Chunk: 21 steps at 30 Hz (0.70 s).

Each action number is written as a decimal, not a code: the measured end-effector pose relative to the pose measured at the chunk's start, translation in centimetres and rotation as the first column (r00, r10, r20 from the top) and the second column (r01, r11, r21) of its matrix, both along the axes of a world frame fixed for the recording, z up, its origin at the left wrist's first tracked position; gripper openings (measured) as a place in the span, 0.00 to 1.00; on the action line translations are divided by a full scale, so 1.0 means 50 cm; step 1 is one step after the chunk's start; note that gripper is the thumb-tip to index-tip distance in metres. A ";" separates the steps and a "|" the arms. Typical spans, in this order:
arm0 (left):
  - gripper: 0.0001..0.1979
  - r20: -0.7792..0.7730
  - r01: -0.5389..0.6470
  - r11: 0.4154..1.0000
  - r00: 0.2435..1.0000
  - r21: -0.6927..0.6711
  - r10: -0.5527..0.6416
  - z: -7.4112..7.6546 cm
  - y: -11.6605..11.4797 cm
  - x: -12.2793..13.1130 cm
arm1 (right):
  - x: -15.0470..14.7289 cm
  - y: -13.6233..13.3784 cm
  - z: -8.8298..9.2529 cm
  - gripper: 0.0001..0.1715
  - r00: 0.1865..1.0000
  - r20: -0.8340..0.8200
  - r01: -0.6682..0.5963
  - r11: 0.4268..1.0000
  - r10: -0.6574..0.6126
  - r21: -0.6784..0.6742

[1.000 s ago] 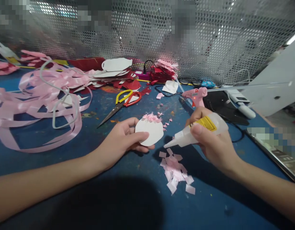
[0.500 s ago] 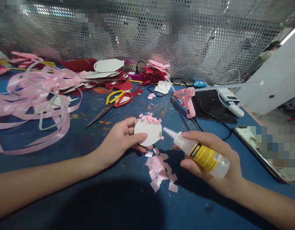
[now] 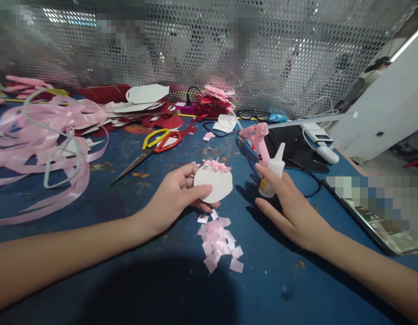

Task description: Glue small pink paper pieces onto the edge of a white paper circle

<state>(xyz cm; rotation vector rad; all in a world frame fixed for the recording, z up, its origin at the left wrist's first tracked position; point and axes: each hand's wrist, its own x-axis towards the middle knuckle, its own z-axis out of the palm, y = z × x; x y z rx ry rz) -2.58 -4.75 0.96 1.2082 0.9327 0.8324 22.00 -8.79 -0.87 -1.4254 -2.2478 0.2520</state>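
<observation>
Left hand (image 3: 175, 198) pinches white paper disc (image 3: 213, 184) with pink fringe on top edge. Right hand (image 3: 293, 212) around upright glue bottle (image 3: 272, 174) standing on blue table (image 3: 134, 253). Pink paper scraps (image 3: 217, 241) between hands. Scissors (image 3: 149, 148), pink glue gun (image 3: 258, 137) behind.

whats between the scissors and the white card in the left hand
In the head view, only bare blue tabletop with paint flecks lies between the scissors and the white card held by the left hand.
</observation>
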 end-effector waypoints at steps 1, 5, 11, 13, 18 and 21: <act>0.12 0.007 0.001 1.000 1.000 0.004 -0.001 0.000 0.000 -0.001 | 0.002 0.001 -0.005 0.36 0.999 0.046 0.017 1.000 -0.016 -0.001; 0.11 0.022 0.004 1.000 1.000 0.009 -0.004 -0.001 -0.002 -0.005 | 0.004 0.000 -0.021 0.39 0.973 0.226 0.027 0.999 -0.033 0.028; 0.12 0.018 -0.003 1.000 1.000 0.002 0.003 -0.002 -0.003 -0.006 | 0.003 -0.007 -0.010 0.36 0.932 0.361 -0.013 1.000 0.008 0.011; 0.12 0.021 -0.006 1.000 1.000 0.000 0.006 -0.002 -0.002 -0.006 | -0.001 -0.014 -0.001 0.36 0.909 0.416 -0.012 0.998 -0.018 0.069; 0.12 0.021 -0.016 1.000 1.000 -0.012 0.017 -0.001 0.000 -0.006 | -0.012 -0.041 0.013 0.33 0.853 0.505 0.005 0.969 -0.134 0.248; 0.13 0.016 -0.021 1.000 1.000 -0.020 0.021 0.000 -0.001 -0.005 | -0.015 -0.056 0.028 0.30 0.836 0.523 -0.007 0.950 -0.165 0.311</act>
